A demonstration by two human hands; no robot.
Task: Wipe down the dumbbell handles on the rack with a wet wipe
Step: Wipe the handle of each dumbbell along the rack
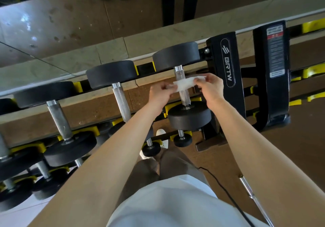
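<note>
Both hands on the wipe (pixel 184 84) now: left hand (pixel 159 93) and right hand (pixel 209 88) each pinch an end, fingers clamped, stretching it flat over the handle (pixel 186 98) of the end dumbbell (pixel 190 117), just beside the post (pixel 226 65). Danger here: pulled taut like that, it may only skim the top of the handle, or snag and tear. Lose one pinch and it drops through the rack (pixel 146 67).

A large wall mirror (pixel 52 24) fills the upper left of the frame. At lower right, a thin black cable (pixel 226 192) and a chrome metal bar (pixel 255 199) cross the brown floor (pixel 299 147).
</note>
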